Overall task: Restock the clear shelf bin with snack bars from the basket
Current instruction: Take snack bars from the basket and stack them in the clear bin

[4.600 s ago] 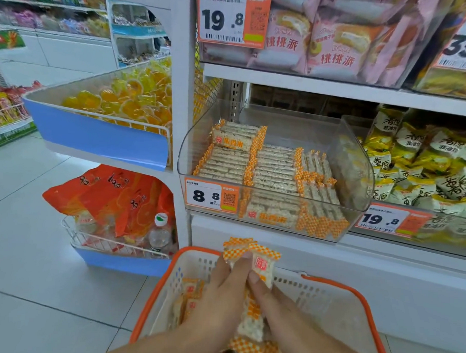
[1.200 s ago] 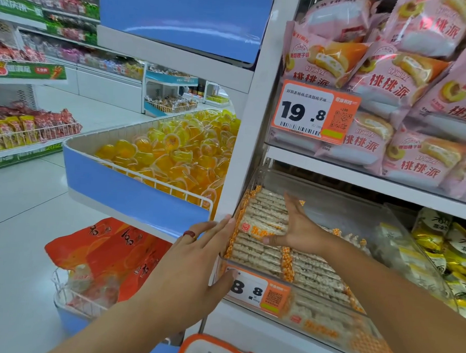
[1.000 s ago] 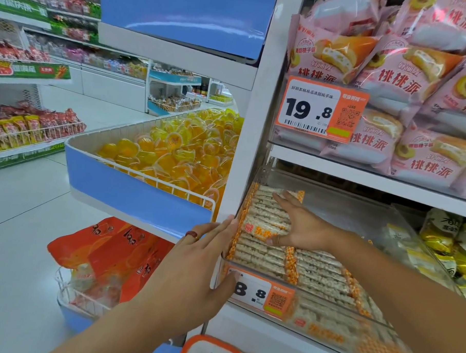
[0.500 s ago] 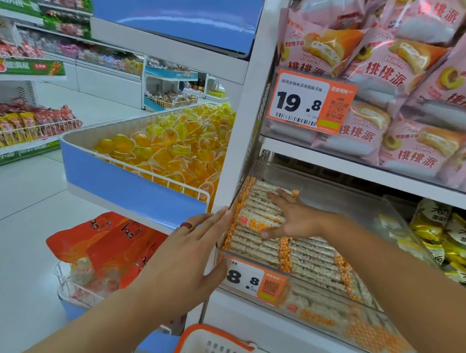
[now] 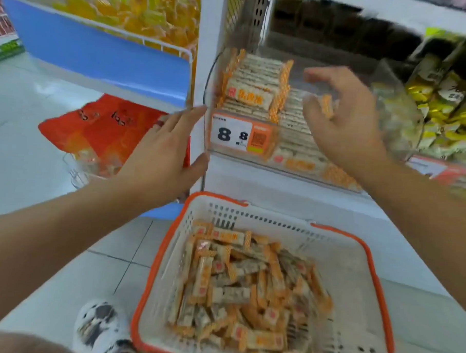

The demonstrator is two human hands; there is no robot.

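Between loads: my right hand (image 5: 344, 119) hangs loosely open and empty before the bin (image 5: 254, 153); left hand (image 5: 163, 157) flat; next I reach for bars (image 5: 237, 288) in the basket (image 5: 356, 261), lower centre

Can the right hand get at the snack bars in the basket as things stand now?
Probably yes. The right hand is empty, in front of the clear bin; the basket below is open-topped, and nothing covers the snack bars.

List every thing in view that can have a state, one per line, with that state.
Clear shelf bin: partly filled, bars stacked in rows, room left at the back.
Basket: on the floor, a loose pile of snack bars inside.
Left hand: open, fingers straight, at the bin's front left corner.
Right hand: above the bin, fingers loosely curled, blurred; its grip looks empty.
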